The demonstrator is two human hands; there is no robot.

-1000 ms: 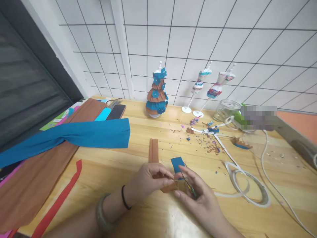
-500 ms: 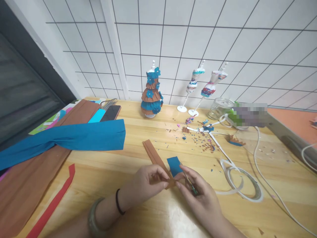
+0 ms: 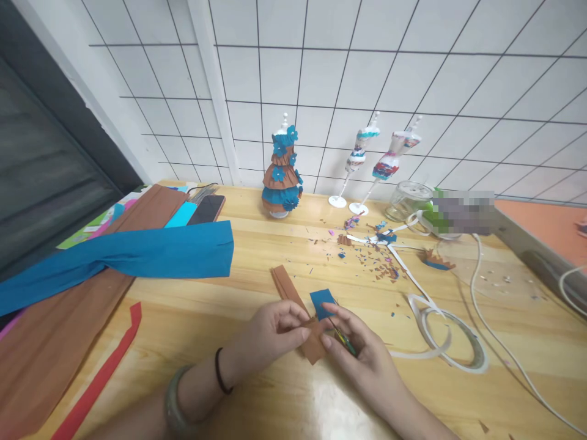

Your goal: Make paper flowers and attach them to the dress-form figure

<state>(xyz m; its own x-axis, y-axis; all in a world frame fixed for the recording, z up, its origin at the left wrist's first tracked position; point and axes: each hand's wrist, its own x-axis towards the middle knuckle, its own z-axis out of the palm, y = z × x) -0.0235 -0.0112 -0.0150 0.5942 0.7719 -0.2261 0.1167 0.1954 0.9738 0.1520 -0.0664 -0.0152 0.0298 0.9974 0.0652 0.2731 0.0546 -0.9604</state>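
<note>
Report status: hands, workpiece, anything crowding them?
Left hand pinching flat brown paper strip. Right hand at its edge, gripping slim green-and-yellow tool. Small blue paper rectangle close beyond; nothing apparently blocking.

Our left hand (image 3: 277, 330) pinches, fingers (image 3: 292, 309) curled, close beside our right hand (image 3: 364, 348), its thumb (image 3: 338, 354) extended. Our forearms (image 3: 199, 386) slant inward.

beyond the grip and to its left we see a dark phone (image 3: 207, 209); beyond and right, a glass jar (image 3: 409, 201); farther right, a white cable (image 3: 472, 292); behind all, a tiled wall (image 3: 280, 73).
</note>
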